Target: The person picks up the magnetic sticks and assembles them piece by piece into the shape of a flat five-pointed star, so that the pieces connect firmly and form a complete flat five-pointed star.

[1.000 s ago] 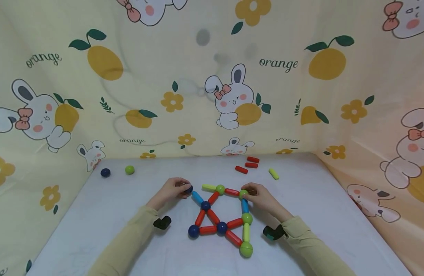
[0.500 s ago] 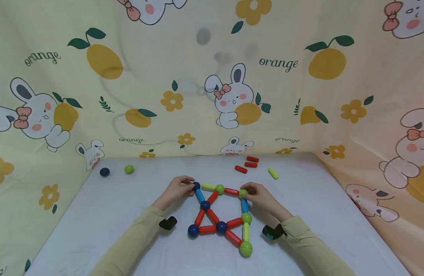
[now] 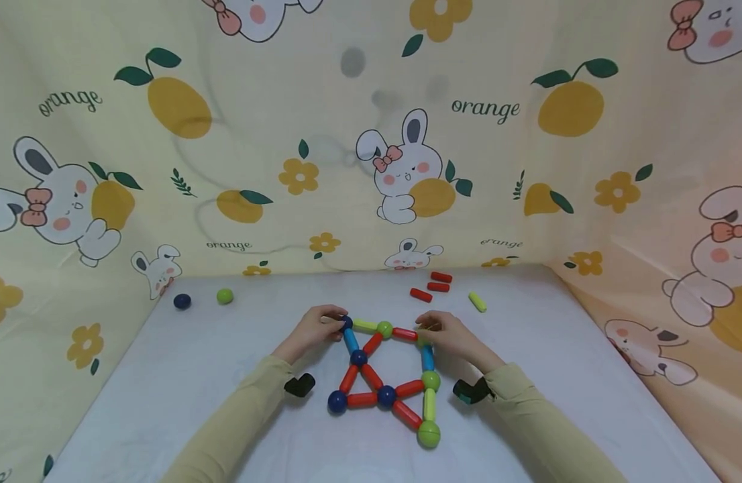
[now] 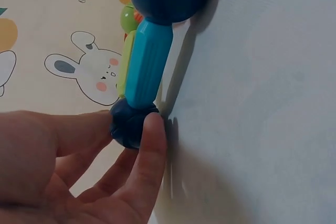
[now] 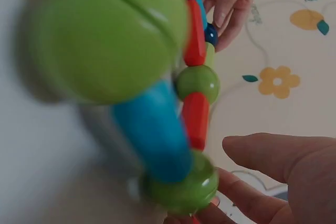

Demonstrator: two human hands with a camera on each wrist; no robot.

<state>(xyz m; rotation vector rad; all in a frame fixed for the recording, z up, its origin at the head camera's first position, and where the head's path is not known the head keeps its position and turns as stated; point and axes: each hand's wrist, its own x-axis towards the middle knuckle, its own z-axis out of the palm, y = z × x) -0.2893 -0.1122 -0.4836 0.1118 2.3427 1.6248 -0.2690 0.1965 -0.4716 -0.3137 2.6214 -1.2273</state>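
Note:
My left hand (image 3: 313, 330) pinches a dark blue ball (image 4: 125, 123) between thumb and fingers. A light blue rod (image 4: 149, 64) joins that ball to another dark blue ball (image 3: 359, 357), and a yellow-green rod (image 3: 365, 325) now meets it, leading to a green ball (image 3: 384, 329). These belong to a flat frame of magnetic rods and balls on the table. At its far right corner, my right hand (image 3: 448, 335) is by a green corner ball (image 5: 184, 186). In the right wrist view the thumb stands apart from it while other fingers touch its far side.
Several loose red rods (image 3: 438, 287) lie at the back, with a yellow-green rod (image 3: 477, 302) to their right. A loose dark blue ball (image 3: 182, 301) and a loose green ball (image 3: 225, 296) sit at the back left. Patterned cloth (image 3: 323, 134) walls the table (image 3: 196, 376).
My left hand has moved right with the dark blue ball, which came to touch the blue rod, then the yellow-green rod's end. The right hand has shifted slightly, its thumb now off the green ball.

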